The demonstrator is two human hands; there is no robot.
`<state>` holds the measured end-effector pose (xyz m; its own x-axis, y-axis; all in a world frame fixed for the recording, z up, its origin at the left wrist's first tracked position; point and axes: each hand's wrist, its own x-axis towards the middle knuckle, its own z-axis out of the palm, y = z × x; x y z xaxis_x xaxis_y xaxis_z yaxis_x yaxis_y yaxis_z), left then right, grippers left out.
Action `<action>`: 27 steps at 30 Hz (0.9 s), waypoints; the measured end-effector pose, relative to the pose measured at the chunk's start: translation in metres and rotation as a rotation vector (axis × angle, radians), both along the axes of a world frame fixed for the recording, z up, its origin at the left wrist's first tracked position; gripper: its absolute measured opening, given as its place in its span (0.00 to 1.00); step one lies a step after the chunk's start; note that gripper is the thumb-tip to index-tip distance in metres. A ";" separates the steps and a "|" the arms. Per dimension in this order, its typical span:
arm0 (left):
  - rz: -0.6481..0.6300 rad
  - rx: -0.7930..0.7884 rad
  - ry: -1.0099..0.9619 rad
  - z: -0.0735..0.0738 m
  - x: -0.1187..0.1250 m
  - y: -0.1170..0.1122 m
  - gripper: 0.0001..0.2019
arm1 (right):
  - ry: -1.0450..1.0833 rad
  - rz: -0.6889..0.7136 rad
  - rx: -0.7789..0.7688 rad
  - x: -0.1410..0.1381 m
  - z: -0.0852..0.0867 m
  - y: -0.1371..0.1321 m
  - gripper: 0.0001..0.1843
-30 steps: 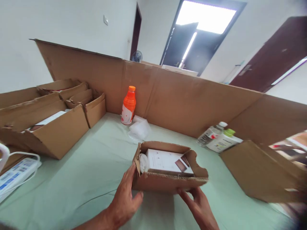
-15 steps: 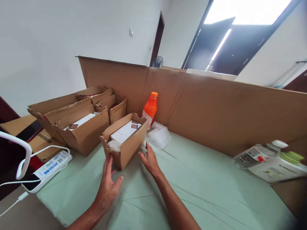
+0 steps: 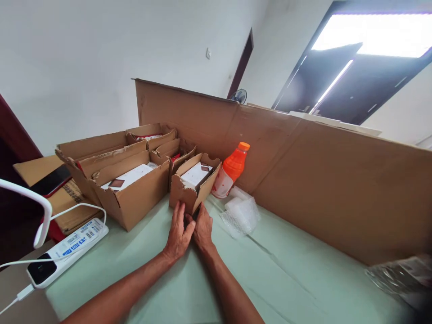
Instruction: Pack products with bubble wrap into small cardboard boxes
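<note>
Both hands lie open: left hand (image 3: pixel 178 231) and right hand (image 3: pixel 203 227) press side by side, fingers extended, against the near end of the small cardboard box (image 3: pixel 195 183), gripping nothing. Half a second earlier they were spread apart at its two sides. The box, holding a white packet (image 3: pixel 196 173), now stands farther back on the green cloth (image 3: pixel 286 274), between the larger carton (image 3: pixel 135 198) and the orange bottle (image 3: pixel 232 170).
</note>
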<state>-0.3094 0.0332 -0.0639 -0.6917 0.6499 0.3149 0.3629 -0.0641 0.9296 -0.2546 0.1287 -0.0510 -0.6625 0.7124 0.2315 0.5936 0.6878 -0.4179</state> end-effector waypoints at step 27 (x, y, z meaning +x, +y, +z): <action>0.017 -0.089 0.107 -0.019 -0.045 0.013 0.21 | -0.254 0.065 0.105 0.061 0.052 0.059 0.26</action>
<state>-0.3540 0.0457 -0.0833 -0.6682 0.6673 0.3290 0.4607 0.0238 0.8873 -0.1933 0.1877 0.0006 -0.7523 0.6473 0.1227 0.6233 0.7596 -0.1859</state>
